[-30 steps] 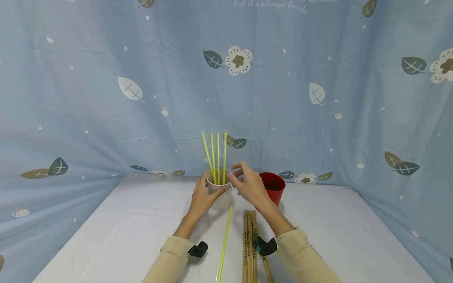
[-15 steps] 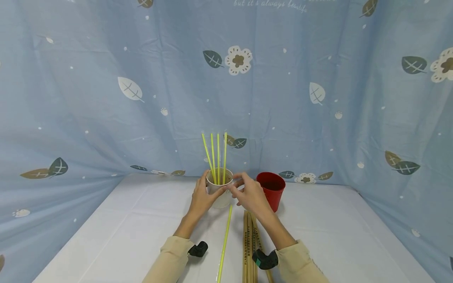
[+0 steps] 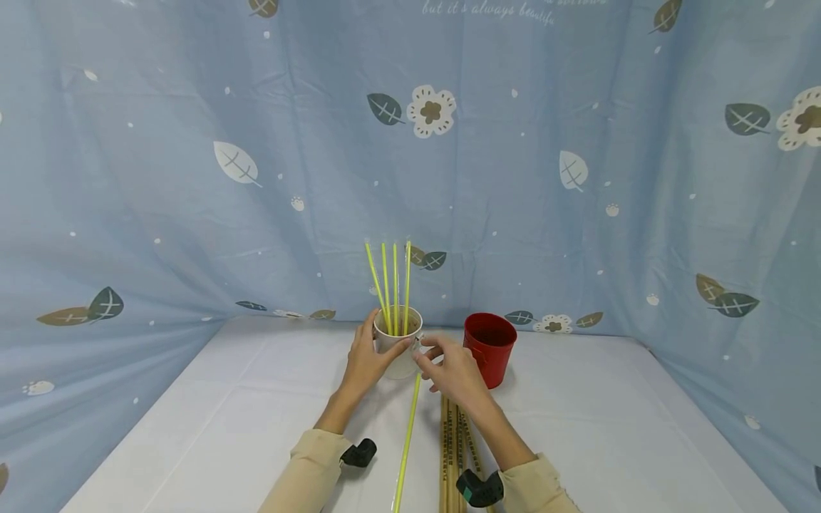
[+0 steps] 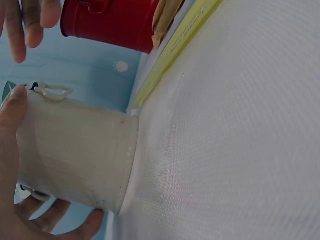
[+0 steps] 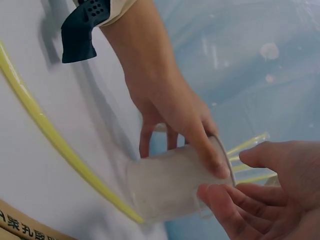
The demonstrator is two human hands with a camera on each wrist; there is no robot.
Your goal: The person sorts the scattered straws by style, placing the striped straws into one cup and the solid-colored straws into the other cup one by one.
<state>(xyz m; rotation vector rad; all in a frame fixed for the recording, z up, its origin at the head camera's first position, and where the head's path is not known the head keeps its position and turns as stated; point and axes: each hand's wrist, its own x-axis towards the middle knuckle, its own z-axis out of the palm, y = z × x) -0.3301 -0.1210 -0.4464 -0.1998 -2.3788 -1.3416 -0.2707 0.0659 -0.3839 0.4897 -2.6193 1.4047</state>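
Observation:
A small white bucket (image 3: 400,365) stands at the back middle of the table, several yellow straws (image 3: 395,285) in clear wrap rising out of it. My left hand (image 3: 365,360) grips its side, with the thumb (image 4: 15,107) near the rim and fingers on the far side. My right hand (image 3: 452,367) is by the bucket's right side, fingers loosely bent and holding nothing. In the left wrist view its fingers (image 4: 32,30) are apart from the bucket's small ear handle (image 4: 52,95). One more yellow straw (image 3: 407,442) lies on the table in front.
A red bucket (image 3: 497,363) stands right of the white one, behind my right forearm. Several long brown paper-sleeved sticks (image 3: 452,442) lie near the front, partly under that arm. A patterned blue curtain (image 3: 321,178) hangs behind the white-covered table (image 3: 609,427).
My right hand has come down from the bucket's rim, beside the straws, to the height of its side handle. The left hand and the bucket have stayed put.

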